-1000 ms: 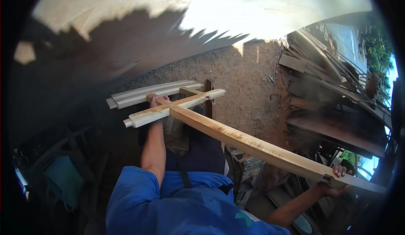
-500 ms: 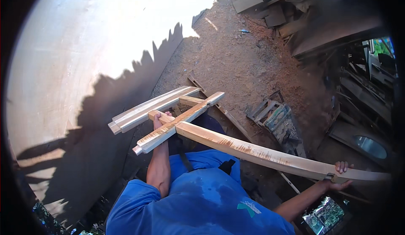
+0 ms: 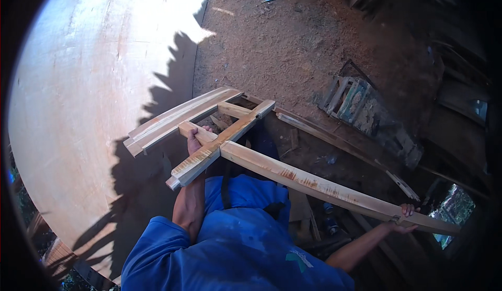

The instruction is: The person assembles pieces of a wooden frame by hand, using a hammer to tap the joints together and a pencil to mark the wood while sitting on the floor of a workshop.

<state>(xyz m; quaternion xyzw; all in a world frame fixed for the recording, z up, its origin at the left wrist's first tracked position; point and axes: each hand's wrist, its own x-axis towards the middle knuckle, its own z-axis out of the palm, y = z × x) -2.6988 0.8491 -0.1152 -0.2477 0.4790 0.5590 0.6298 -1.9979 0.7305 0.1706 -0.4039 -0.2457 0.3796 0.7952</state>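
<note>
I hold a joined frame of pale, bare wood [image 3: 308, 180] across my body with both hands. A long, slightly curved bar runs from its notched crosspiece [image 3: 230, 138] out to the right. Two short rungs link that crosspiece to a wider striped slat [image 3: 183, 118] on the far left side. My left hand [image 3: 197, 136] is closed around the nearer rung [image 3: 189, 129], its forearm passing under the crosspiece. Toward the bar's far right end, beside a small notch, my right hand [image 3: 405, 217] wraps around it from below, fingertips over the upper edge.
A large sheet of plywood [image 3: 78, 97], partly sunlit, stands at left. Wood shavings cover the dirt floor [image 3: 272, 45]. A worn wooden stand [image 3: 361, 103] and a long thin batten [image 3: 334, 134] lie ahead right. Dark stacked boards [image 3: 460, 97] fill the right side.
My view has turned to the right, so the floor, stand and plywood appear shifted and rotated. The frame's right end has come slightly inward. Both hands keep their grip on it.
</note>
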